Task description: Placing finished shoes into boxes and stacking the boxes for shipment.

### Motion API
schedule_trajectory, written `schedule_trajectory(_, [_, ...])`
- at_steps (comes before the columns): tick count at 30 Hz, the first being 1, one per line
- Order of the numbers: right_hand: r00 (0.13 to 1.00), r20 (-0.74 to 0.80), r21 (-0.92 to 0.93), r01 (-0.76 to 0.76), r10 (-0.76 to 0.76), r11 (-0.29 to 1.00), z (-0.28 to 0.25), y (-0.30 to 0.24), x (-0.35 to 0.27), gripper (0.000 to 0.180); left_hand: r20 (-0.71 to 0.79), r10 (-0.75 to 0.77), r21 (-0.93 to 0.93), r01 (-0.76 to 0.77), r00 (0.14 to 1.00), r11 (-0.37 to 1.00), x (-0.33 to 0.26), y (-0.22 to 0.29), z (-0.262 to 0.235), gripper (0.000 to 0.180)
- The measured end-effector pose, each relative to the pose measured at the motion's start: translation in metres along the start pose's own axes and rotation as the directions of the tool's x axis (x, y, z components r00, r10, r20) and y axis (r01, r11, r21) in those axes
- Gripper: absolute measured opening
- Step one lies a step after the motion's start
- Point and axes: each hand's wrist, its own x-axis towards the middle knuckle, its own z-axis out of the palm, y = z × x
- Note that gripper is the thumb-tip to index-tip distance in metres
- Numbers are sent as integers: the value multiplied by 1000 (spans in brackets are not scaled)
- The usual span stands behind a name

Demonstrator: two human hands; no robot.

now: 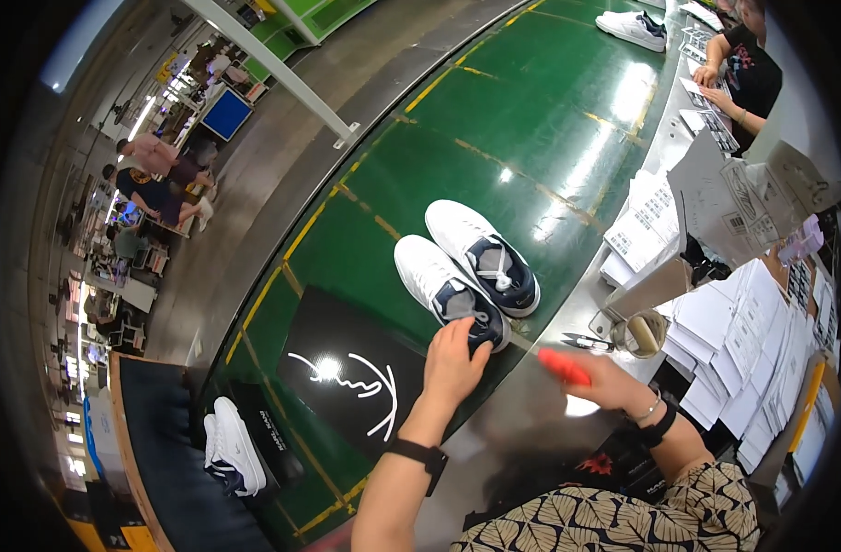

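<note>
A: Started at the far left: a white shoe [234, 448] lay on a dark panel, well apart from both hands. Next to the right, a black lid [350, 372] with a white scrawl lay flat on the green belt [494, 120].

B: And the pair?

A: Two white-and-navy sneakers [466, 272] side by side on the belt, just right of the lid. Long axes ran from lower right, heels, to upper left, toes. Nearer sneaker [450, 293] lay straight ahead of the left hand [453, 363]; fingers rested on its heel collar, loosely curled, not clamped round it.

B: So the left was nearer?

A: By far. Right hand [597, 379] sat further right over the grey desk [521, 414], grip closed round a red tool [564, 366], apart from the shoes.

B: Edges? Room?

A: Heels sat close to the belt's near edge, where the desk began. Open green belt beyond the toes and to the upper right. Right side crowded: small scissors [581, 342], a tape roll [643, 333], then stacks of printed sheets [742, 340].
</note>
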Motion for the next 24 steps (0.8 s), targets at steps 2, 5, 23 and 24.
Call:
schedule_trajectory(2, [985, 41, -194, 173, -169, 966, 0, 5, -7, 62, 95, -74, -68, 80, 993, 994, 17, 1, 11, 49])
schedule_trajectory(5, [987, -153, 57, -34, 43, 998, -2, 2, -7, 54, 258, -176, -2, 183, 950, 983, 37, 2, 25, 62])
schedule_trajectory(23, [978, 62, -151, 209, -201, 966, 20, -17, -9, 32, 316, -492, -493, 584, 811, 645, 88, -23, -73, 70])
schedule_trajectory(24, [977, 84, -119, 206, -197, 971, 23, -21, -9, 31, 273, -479, -697, 515, 834, 499, 84, -27, -83, 61])
